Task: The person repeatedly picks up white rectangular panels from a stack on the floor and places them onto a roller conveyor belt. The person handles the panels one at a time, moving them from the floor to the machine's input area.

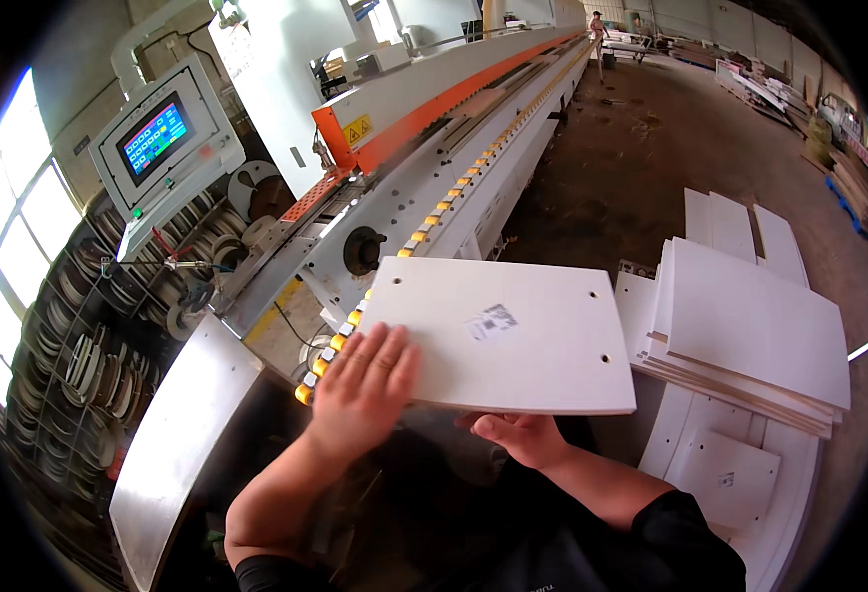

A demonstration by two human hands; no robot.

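A white rectangular panel [542, 360] with drilled holes near its corners and a small printed label [491, 322] is held out in front of me. Its left end reaches over the row of yellow rollers [338, 342]. My left hand [367, 385] lies on the panel's near left corner, fingers stretched out across the top face. Under the near edge, my right hand [521, 436] supports the panel with its thumb along that edge; the other fingers are mostly hidden beneath.
A long white-and-orange machine [414, 118] runs into the distance, with a control screen [154, 138] at left. White panels [750, 316] are stacked at my right. Racks of edging rolls [88, 365] stand far left, behind a metal plate [182, 434]. A person [598, 30] stands far off.
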